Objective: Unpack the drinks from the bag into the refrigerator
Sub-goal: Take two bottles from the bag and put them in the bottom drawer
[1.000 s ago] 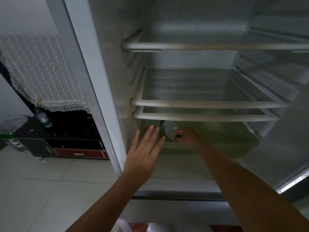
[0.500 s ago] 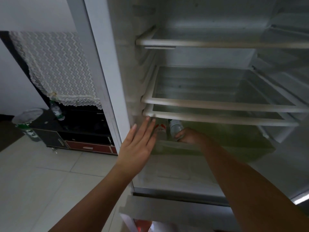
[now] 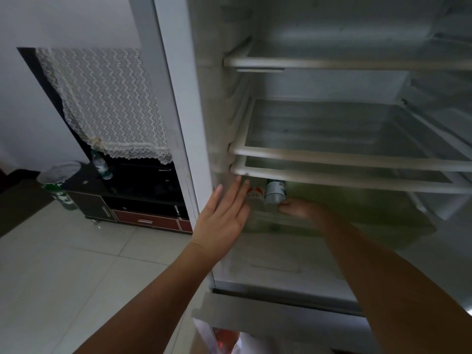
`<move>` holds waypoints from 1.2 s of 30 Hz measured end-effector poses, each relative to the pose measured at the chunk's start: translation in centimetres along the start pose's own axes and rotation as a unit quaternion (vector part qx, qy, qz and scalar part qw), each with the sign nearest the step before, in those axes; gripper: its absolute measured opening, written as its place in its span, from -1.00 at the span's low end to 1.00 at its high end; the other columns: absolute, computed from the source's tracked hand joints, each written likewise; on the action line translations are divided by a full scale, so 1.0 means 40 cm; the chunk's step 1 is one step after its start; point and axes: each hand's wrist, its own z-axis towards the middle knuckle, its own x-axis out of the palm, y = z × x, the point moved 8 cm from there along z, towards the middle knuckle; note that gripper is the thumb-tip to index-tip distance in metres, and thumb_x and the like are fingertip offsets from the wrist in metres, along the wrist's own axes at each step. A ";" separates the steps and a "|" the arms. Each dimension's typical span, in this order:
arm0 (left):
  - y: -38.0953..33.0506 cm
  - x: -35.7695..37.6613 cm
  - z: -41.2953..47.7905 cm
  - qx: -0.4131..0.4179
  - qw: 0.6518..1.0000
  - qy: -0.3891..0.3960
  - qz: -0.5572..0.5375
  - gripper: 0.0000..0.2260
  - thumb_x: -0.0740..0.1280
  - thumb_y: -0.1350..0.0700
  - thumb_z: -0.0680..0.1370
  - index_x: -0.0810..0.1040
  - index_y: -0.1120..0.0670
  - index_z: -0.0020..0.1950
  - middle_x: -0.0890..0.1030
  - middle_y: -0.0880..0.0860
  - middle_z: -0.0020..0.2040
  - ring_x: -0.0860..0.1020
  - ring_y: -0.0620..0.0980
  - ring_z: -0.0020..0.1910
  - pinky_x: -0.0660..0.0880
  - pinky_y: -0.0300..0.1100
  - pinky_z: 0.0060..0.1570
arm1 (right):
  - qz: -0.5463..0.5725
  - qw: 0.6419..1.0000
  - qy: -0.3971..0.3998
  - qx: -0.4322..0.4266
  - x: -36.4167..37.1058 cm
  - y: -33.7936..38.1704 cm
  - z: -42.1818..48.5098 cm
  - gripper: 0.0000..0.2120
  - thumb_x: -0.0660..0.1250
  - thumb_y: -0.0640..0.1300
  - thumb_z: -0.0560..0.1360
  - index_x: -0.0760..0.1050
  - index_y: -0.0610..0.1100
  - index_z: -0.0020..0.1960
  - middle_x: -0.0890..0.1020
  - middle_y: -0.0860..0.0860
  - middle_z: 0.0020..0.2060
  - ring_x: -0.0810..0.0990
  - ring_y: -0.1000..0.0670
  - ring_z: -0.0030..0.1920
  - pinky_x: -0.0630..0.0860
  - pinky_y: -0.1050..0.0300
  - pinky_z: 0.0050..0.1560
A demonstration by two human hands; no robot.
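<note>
The refrigerator (image 3: 332, 65) stands open with bare shelves. In the greenish bottom drawer (image 3: 357, 208), under the lowest shelf, a clear bottle (image 3: 274, 191) with a pale label stands upright next to a bottle with a red and white label (image 3: 255, 194). My right hand (image 3: 298, 210) reaches into the drawer, its fingers curled around the clear bottle's lower end. My left hand (image 3: 224, 213) is flat and open at the drawer's left front corner, fingertips against the lowest shelf's rim. A white plastic bag (image 3: 224, 338) with something red inside shows at the bottom edge.
Left of the refrigerator a dark low cabinet (image 3: 132, 200) with a lace cloth (image 3: 107, 103) holds a green-labelled bottle (image 3: 102, 166). A green and white bin (image 3: 60, 185) stands beside it. The floor is pale tile (image 3: 63, 277).
The view has shifted so the refrigerator sits further right. The clear bottle now stands upright beside the red-labelled one, and my right hand has slipped down to its base.
</note>
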 end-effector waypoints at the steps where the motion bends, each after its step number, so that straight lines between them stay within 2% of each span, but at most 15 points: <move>1: 0.000 0.001 0.000 0.001 1.000 0.003 0.001 -0.75 0.15 0.17 0.44 0.63 0.08 -0.12 0.57 0.10 0.24 0.27 0.06 0.34 -0.28 0.02 0.46 | 0.004 1.000 -0.023 -0.016 -0.008 0.003 -0.002 -0.67 0.12 -0.05 0.56 0.46 -0.16 0.24 0.53 -0.15 0.21 0.50 -0.14 0.18 0.38 0.03 0.23; 4: 0.001 0.003 0.000 0.004 1.000 0.025 0.005 -0.78 0.20 0.17 0.41 0.63 0.08 -0.11 0.57 0.11 0.24 0.36 0.11 0.35 -0.31 0.02 0.46 | 0.000 0.994 -0.089 -0.059 -0.026 0.019 -0.034 -0.69 0.11 -0.07 0.57 0.51 -0.20 0.16 0.57 -0.20 0.13 0.54 -0.13 0.06 0.43 0.06 0.08; 6: 0.002 0.003 -0.001 0.009 0.999 0.048 -0.002 -0.85 0.36 0.15 0.35 0.64 0.08 -0.11 0.58 0.12 0.22 0.46 0.11 0.30 -0.30 0.01 0.45 | 0.001 0.990 -0.124 -0.069 -0.029 0.022 -0.055 -0.70 0.10 -0.07 0.56 0.53 -0.20 0.09 0.59 -0.23 0.05 0.54 -0.10 -0.06 0.41 0.10 -0.07; 7: 0.004 0.004 -0.001 0.006 0.998 0.064 -0.008 -0.80 0.44 0.14 0.28 0.64 0.09 -0.11 0.59 0.13 0.21 0.49 0.11 0.28 -0.29 0.01 0.44 | -0.002 0.988 -0.140 -0.072 -0.030 0.024 -0.068 -0.70 0.09 -0.06 0.56 0.53 -0.19 0.07 0.60 -0.23 0.02 0.54 -0.09 -0.10 0.41 0.11 -0.10; 10: 0.007 0.001 -0.002 -0.002 0.995 0.094 -0.036 -0.68 0.53 0.13 0.20 0.64 0.11 -0.07 0.61 0.15 0.18 0.52 0.11 0.24 -0.30 -0.01 0.44 | -0.011 0.981 -0.175 -0.083 -0.023 0.043 -0.131 -0.70 0.09 -0.07 0.57 0.51 -0.17 0.13 0.61 -0.24 0.04 0.57 -0.15 -0.04 0.45 0.06 -0.04; 15: 0.008 -0.024 -0.006 0.005 0.991 0.104 -0.085 -0.63 0.51 0.07 0.24 0.62 0.09 0.02 0.60 0.15 0.18 0.51 0.12 0.24 -0.30 -0.04 0.43 | -0.031 0.960 -0.254 -0.117 -0.012 0.093 -0.287 -0.72 0.14 -0.13 0.55 0.46 -0.18 0.21 0.57 -0.21 0.15 0.54 -0.19 0.09 0.49 0.00 0.07; 18: 0.010 -0.054 -0.018 0.020 0.988 0.079 -0.129 -0.64 0.45 0.06 0.30 0.61 0.07 0.08 0.60 0.13 0.18 0.49 0.12 0.27 -0.27 -0.04 0.43 | -0.028 0.938 -0.322 -0.123 0.000 0.110 -0.395 -0.70 0.14 -0.14 0.56 0.43 -0.13 0.26 0.55 -0.13 0.18 0.53 -0.14 0.10 0.41 0.13 0.04; 20: 0.013 -0.076 -0.035 0.035 0.982 0.041 -0.183 -0.67 0.45 0.13 0.31 0.61 0.09 0.07 0.61 0.14 0.15 0.49 0.14 0.26 -0.19 -0.02 0.44 | -0.041 0.910 -0.391 -0.132 0.015 0.120 -0.465 -0.69 0.12 -0.12 0.55 0.44 -0.14 0.25 0.58 -0.14 0.14 0.53 -0.16 0.09 0.42 0.09 0.05; 22: 0.027 -0.096 -0.067 0.040 0.971 0.009 -0.237 -0.70 0.41 0.20 0.34 0.60 0.11 0.07 0.62 0.14 0.13 0.45 0.15 0.26 -0.04 0.04 0.42 | -0.033 0.895 -0.427 -0.126 0.044 0.124 -0.526 -0.62 0.08 -0.06 0.51 0.44 -0.17 0.25 0.58 -0.17 0.11 0.51 -0.19 0.10 0.43 0.04 0.10; 24: 0.052 -0.109 -0.115 0.029 0.960 -0.002 -0.279 -0.74 0.28 0.18 0.41 0.57 0.08 0.09 0.60 0.11 0.15 0.37 0.09 0.27 0.13 0.14 0.39 | -0.025 0.889 -0.443 -0.111 0.082 0.132 -0.578 -0.61 0.09 -0.09 0.50 0.44 -0.18 0.26 0.57 -0.16 0.15 0.50 -0.17 0.15 0.38 0.09 0.17; 26: 0.090 -0.120 -0.174 0.004 0.948 0.001 -0.318 -0.73 0.21 0.15 0.42 0.57 0.08 0.08 0.60 0.10 0.15 0.39 0.08 0.25 0.26 0.21 0.33 | -0.021 0.874 -0.474 -0.105 0.124 0.153 -0.636 -0.66 0.13 -0.14 0.50 0.47 -0.21 0.22 0.59 -0.16 0.13 0.51 -0.17 0.15 0.33 0.20 0.17; 28: 0.130 -0.130 -0.243 -0.028 0.936 0.007 -0.350 -0.74 0.21 0.13 0.43 0.57 0.08 0.07 0.61 0.10 0.12 0.44 0.08 0.22 0.23 0.18 0.35 | -0.019 0.860 -0.500 -0.099 0.178 0.181 -0.691 -0.66 0.11 -0.11 0.51 0.50 -0.21 0.18 0.61 -0.15 0.09 0.53 -0.16 0.12 0.31 0.24 0.14; 31: 0.168 -0.140 -0.354 -0.058 0.919 0.020 -0.389 -0.73 0.20 0.11 0.44 0.57 0.11 0.07 0.62 0.12 0.09 0.44 0.07 0.19 0.24 0.14 0.32 | -0.003 0.857 -0.507 -0.093 0.278 0.219 -0.754 -0.64 0.08 -0.09 0.51 0.49 -0.20 0.19 0.60 -0.12 0.12 0.49 -0.10 0.16 0.30 0.21 0.21; 33: 0.180 -0.153 -0.425 -0.063 0.908 0.032 -0.412 -0.73 0.20 0.12 0.44 0.57 0.14 0.06 0.63 0.15 0.05 0.50 0.10 0.12 0.35 0.14 0.23 | 0.009 0.853 -0.513 -0.093 0.344 0.242 -0.791 -0.66 0.10 -0.11 0.51 0.48 -0.19 0.19 0.59 -0.12 0.13 0.46 -0.05 0.17 0.29 0.20 0.25; 36: 0.186 -0.159 -0.533 -0.060 0.893 0.080 -0.439 -0.74 0.21 0.13 0.44 0.58 0.21 0.02 0.64 0.20 -0.05 0.60 0.18 -0.10 0.55 0.01 -0.10 | 0.023 0.846 -0.523 -0.101 0.443 0.267 -0.831 -0.67 0.13 -0.17 0.49 0.47 -0.24 0.19 0.59 -0.16 0.13 0.43 -0.03 0.17 0.26 0.22 0.29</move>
